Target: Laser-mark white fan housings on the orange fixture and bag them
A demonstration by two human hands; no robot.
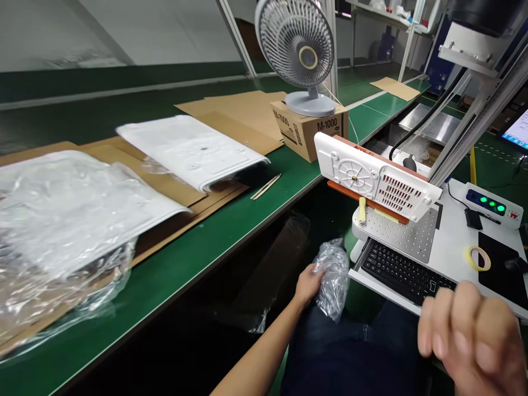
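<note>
My left hand (309,284) is closed on a crumpled clear plastic bag (333,278), low in front of my lap. At the lower right my right hand (470,333) is raised, its fingers curled into a loose fist, slightly blurred; nothing shows in it. Beyond the hands, a white plastic panel (363,179) with vent slots and a round ribbed area leans tilted on an orange-brown support (350,191). That support stands over a perforated metal plate (398,236). A black keyboard (400,272) lies on a pull-out tray near my right hand.
Left, a green bench (198,247) carries white panels (190,148), plastic film (61,209) and cardboard. A fan (301,55) stands on a carton (305,129). Right are yellow tape (478,258), a mouse (515,264) and a control box (493,204). A machine head (474,47) overhangs.
</note>
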